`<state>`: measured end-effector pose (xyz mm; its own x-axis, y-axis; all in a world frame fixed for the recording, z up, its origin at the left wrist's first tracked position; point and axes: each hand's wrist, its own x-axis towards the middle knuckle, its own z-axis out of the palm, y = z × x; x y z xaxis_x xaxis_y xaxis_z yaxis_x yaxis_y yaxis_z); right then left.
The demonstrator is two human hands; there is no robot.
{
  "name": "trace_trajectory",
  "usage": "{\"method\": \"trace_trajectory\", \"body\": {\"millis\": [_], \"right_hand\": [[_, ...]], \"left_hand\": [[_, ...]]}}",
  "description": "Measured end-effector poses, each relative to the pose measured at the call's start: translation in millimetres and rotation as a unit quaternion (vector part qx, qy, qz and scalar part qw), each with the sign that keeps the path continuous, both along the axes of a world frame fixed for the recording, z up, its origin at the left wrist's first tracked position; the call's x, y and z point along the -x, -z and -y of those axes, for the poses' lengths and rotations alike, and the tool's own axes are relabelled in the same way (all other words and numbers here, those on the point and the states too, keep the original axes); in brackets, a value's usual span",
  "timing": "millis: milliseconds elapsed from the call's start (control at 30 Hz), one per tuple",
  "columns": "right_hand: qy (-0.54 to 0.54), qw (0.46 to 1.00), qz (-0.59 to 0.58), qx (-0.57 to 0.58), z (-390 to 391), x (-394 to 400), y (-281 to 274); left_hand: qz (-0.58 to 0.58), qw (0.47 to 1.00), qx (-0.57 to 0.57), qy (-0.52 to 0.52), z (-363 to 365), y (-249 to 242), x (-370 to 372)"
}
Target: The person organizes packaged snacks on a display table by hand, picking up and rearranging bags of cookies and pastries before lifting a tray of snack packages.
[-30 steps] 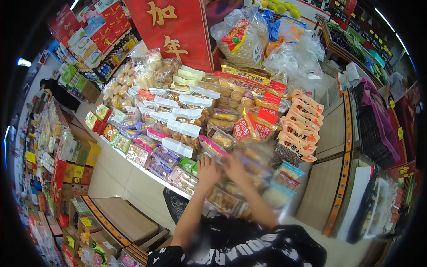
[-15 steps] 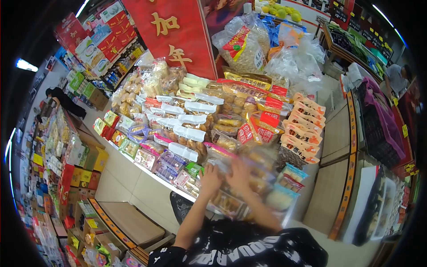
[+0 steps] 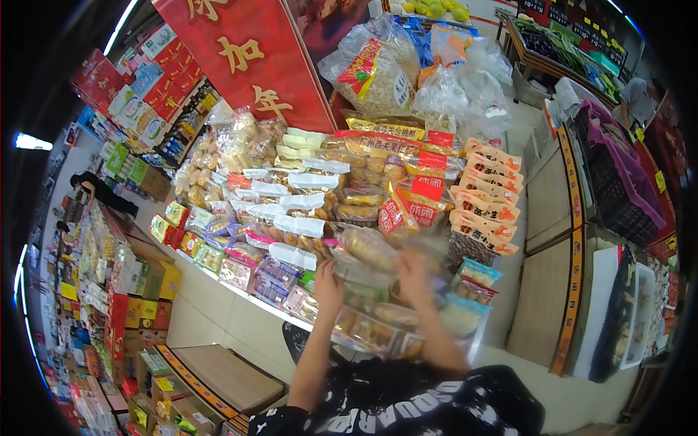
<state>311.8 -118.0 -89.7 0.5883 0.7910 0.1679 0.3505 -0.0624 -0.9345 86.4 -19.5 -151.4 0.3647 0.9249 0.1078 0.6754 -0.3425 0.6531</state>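
Note:
A clear plastic bag of long golden pastries [image 3: 367, 245] lies between my two hands at the near right part of the display. At its left end, my left hand [image 3: 329, 285] has its fingers bent and pressed together on the plastic. My right hand [image 3: 416, 277] is at the bag's right end, its fingers smeared by motion. Below the hands, clear boxes of pastries [image 3: 371, 333] line the front edge. White-topped bags of baked goods [image 3: 299, 225] lie just beyond my left hand. Red-labelled packs [image 3: 396, 218] lie beyond my right hand.
Orange-topped packs [image 3: 483, 211] and blue-edged packets [image 3: 465, 312] lie on the right. A tall red sign [image 3: 247, 58] and big clear sacks [image 3: 382, 80] stand behind. Wooden shelving [image 3: 545, 305] is on the right, with a low wooden stand [image 3: 225, 374] at lower left.
My left hand has moved slightly left and up, and my right hand slightly right, so they are farther apart. The pastry bag now shows more clearly between them. The view has shifted.

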Motion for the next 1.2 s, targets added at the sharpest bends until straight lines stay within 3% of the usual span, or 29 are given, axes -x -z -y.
{"method": "trace_trajectory", "body": {"millis": [33, 100, 133, 200, 300, 367, 400, 467, 567, 633, 700, 767, 833, 900, 967, 1100, 1200], "right_hand": [[0.029, 0.999, -0.021, -0.007, 1.5, -8.2, -13.5], [0.032, 0.998, -0.054, -0.006, -5.0, -23.0, -13.9], [0.044, 0.998, -0.052, -0.008, -9.6, -28.5, -16.8], [0.056, 0.997, -0.049, -0.011, -21.1, -35.7, -14.1], [0.030, 0.993, -0.112, -0.009, -46.1, -45.0, -7.6], [0.018, 0.994, 0.107, 0.003, -67.3, -42.6, -7.8], [0.019, 0.995, 0.100, 0.007, -78.4, -39.9, 1.2], [-0.090, 0.985, 0.134, 0.060, -107.4, -33.5, 20.5], [-0.141, 0.968, 0.136, 0.156, -138.1, -5.1, 64.8], [-0.155, 0.967, 0.143, 0.142, -152.3, 5.6, 120.2], [-0.173, 0.965, 0.155, 0.124, -150.6, 12.9, 114.1], [-0.046, 0.971, 0.220, 0.076, -139.2, 19.8, 95.6], [-0.072, 0.966, 0.241, 0.060, -112.0, 21.1, 61.7], [-0.103, 0.957, 0.265, 0.050, -91.1, 18.3, 66.6], [-0.257, 0.940, 0.141, 0.175, -76.0, 21.3, 81.3], [-0.215, 0.949, 0.190, 0.128, -72.5, 24.4, 101.1], [-0.140, 0.981, 0.122, 0.061, -82.8, 13.2, 85.8]], "left_hand": [[0.002, 1.000, 0.008, -0.001, -5.5, -2.7, -11.8], [-0.080, 0.977, -0.169, 0.106, -19.8, -14.3, -46.9], [-0.074, 0.978, -0.166, 0.102, -24.3, -12.4, -60.6], [-0.213, 0.950, -0.183, 0.136, -31.7, -6.0, -78.1], [-0.233, 0.955, -0.120, 0.136, -24.9, 4.3, -78.3], [-0.247, 0.950, -0.131, 0.139, -16.9, 13.2, -64.1], [-0.259, 0.945, -0.142, 0.142, -10.7, 16.8, -53.6], [-0.262, 0.942, -0.138, 0.157, 0.6, 22.1, -36.6], [-0.256, 0.938, -0.146, 0.182, 10.2, 17.1, -26.7], [-0.249, 0.936, -0.160, 0.191, 14.5, 4.9, -28.9], [-0.248, 0.942, -0.142, 0.175, 16.4, -5.7, -29.8], [-0.240, 0.942, -0.161, 0.169, 16.8, 1.0, -29.2], [-0.231, 0.941, -0.185, 0.166, 9.3, 15.1, -25.3], [-0.238, 0.938, -0.203, 0.148, 10.6, 22.5, -26.1], [-0.223, 0.953, -0.158, 0.131, 16.5, 23.1, -23.1], [-0.202, 0.970, -0.073, 0.112, 18.3, 10.9, -19.9], [-0.224, 0.962, -0.092, 0.126, 19.8, 6.6, -18.8]]}}
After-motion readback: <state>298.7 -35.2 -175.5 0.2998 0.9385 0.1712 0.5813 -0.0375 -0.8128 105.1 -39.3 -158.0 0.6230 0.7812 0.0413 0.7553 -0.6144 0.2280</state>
